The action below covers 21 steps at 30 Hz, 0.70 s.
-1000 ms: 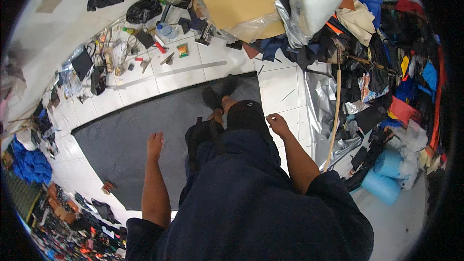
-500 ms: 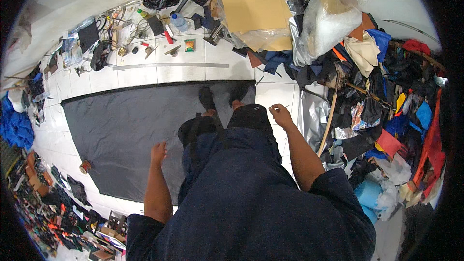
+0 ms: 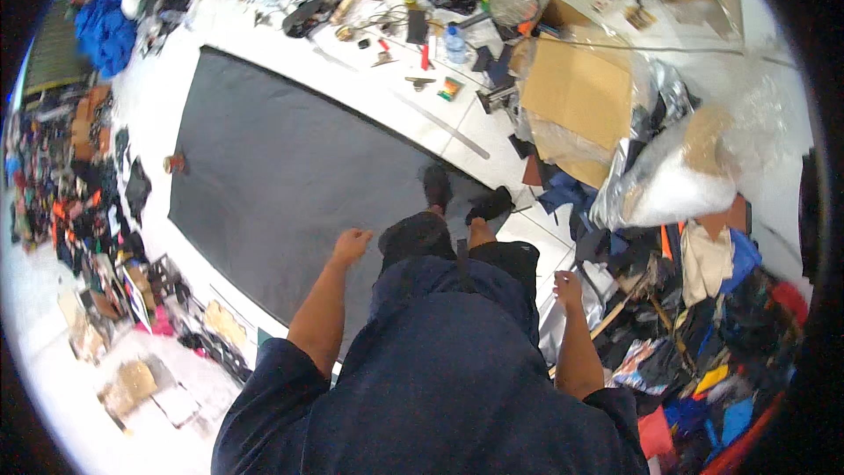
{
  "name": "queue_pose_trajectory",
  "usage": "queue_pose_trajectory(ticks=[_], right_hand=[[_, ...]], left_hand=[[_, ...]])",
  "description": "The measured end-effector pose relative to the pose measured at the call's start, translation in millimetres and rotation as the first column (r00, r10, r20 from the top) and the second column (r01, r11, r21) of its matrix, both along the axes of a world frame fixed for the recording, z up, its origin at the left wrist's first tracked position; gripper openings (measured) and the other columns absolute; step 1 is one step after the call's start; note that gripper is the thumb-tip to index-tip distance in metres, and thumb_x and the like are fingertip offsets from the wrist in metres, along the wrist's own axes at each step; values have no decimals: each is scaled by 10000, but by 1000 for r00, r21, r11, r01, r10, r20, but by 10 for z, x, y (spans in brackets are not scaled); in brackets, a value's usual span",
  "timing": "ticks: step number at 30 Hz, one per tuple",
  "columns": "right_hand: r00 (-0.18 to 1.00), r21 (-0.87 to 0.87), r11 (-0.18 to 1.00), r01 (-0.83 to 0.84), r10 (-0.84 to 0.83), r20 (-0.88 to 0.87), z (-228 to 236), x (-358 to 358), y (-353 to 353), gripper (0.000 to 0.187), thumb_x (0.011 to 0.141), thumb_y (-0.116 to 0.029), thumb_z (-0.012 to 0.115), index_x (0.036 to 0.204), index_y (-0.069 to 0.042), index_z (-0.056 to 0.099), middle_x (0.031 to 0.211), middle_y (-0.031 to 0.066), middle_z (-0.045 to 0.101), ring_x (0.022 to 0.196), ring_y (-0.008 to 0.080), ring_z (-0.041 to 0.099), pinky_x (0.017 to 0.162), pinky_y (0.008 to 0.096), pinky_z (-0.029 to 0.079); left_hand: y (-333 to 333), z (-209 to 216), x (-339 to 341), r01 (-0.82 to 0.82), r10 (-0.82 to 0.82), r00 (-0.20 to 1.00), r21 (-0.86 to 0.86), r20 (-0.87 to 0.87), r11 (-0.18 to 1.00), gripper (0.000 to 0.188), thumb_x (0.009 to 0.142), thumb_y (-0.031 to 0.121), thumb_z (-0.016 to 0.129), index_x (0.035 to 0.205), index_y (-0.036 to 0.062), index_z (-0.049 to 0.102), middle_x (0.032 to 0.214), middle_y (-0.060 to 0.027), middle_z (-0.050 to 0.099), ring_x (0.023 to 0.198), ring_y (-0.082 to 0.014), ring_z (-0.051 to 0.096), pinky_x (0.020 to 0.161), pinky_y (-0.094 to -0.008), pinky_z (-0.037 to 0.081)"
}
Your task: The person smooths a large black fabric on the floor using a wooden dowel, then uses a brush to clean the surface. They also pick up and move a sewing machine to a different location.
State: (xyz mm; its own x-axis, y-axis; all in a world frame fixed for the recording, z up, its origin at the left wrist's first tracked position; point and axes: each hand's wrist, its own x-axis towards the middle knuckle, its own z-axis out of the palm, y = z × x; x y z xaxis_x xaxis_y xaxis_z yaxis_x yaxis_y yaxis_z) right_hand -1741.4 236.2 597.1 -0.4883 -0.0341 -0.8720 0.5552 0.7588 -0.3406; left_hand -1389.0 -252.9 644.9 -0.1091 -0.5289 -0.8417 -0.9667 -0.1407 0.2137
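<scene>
Step in hand: person standing and walking at the near edge of the large dark grey rectangular floor mat [image 3: 290, 176]; both feet in dark shoes [image 3: 437, 185] at its corner. Looks like a move between spots, nothing being handled.
Left hand [image 3: 350, 244]: loosely curled, nearly a fist, empty; hangs above the mat.
Right hand [image 3: 567, 286]: fingers half bent, empty; beside the hip, over white floor tile [image 3: 492, 136].
Mat position: ahead of and below the left hand, stretching away to the left; the right hand is clear of it.
Right of right hand: heap of mixed coloured fabric scraps [image 3: 703, 334], near.
Ahead of right hand: flat brown cardboard sheet [image 3: 576, 92] under clear plastic film, well apart.
Next move, judged: bend down and free a hand to reach the mat's edge.
</scene>
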Motion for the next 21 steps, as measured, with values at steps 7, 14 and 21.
queue_pose_trajectory(ticks=[7,14,21], right_hand=[[995,-85,991,-101,101,2,-48,-547,-318,298,907,-314,646,1090,-82,602,794,25,592,591,114,551,466,250,427],[972,-121,965,-234,229,-50,224,-739,-1089,291,919,-277,634,1118,-67,604,825,17,602,615,109,568,480,239,430],[931,-217,907,-360,364,-25,266,-969,-1500,282,935,-255,619,1101,-31,575,743,-9,546,553,80,502,447,241,390]], left_hand=[[433,93,223,46,-47,998,14,49,999,484,833,475,615,932,10,708,922,-197,699,917,-346,663,819,-417,500],[484,-62,237,-129,129,992,-84,-1,988,513,833,513,599,938,23,713,951,-200,698,943,-355,663,835,-426,501],[483,-132,429,-365,361,931,-98,-50,926,496,833,469,618,1039,25,694,1080,-198,676,1052,-339,630,876,-419,491]])
